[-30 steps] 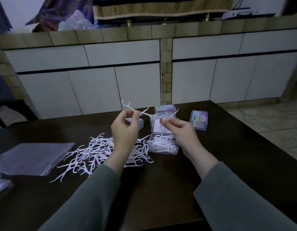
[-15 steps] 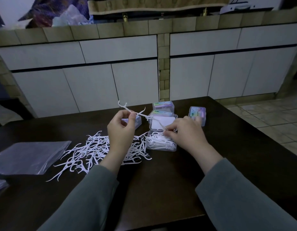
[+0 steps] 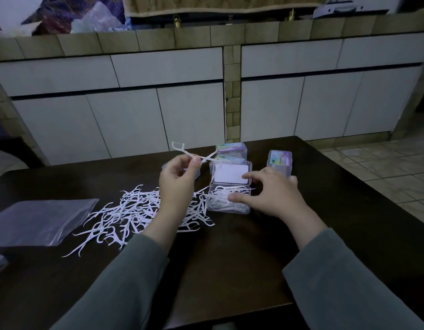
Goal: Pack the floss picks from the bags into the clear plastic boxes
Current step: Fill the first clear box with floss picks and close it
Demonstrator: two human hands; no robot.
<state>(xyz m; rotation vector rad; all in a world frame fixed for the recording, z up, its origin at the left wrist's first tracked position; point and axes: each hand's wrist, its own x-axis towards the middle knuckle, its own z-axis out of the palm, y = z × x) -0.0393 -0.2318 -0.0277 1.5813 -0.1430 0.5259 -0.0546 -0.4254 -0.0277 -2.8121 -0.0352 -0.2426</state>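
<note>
A heap of white floss picks [image 3: 134, 210] lies loose on the dark table [image 3: 230, 258]. Right of it stands an open clear plastic box [image 3: 220, 208] with several picks inside, its lid [image 3: 231, 173] hinged up behind. My left hand [image 3: 177, 184] is raised above the heap and pinches two or three floss picks [image 3: 186, 152] between thumb and fingers. My right hand [image 3: 270, 194] rests on the right side of the open box, fingers spread over its rim, holding nothing.
Closed labelled boxes stand behind: two stacked [image 3: 231, 148] and one at the right [image 3: 280, 160]; another small box [image 3: 165, 166] peeks from behind my left hand. An empty plastic bag [image 3: 37, 220] lies at the left. White cabinets [image 3: 182, 110] rise beyond the table's far edge.
My right hand has dropped from mid-air to the open box and let go of its pick there. The left hand has stayed raised with its picks.
</note>
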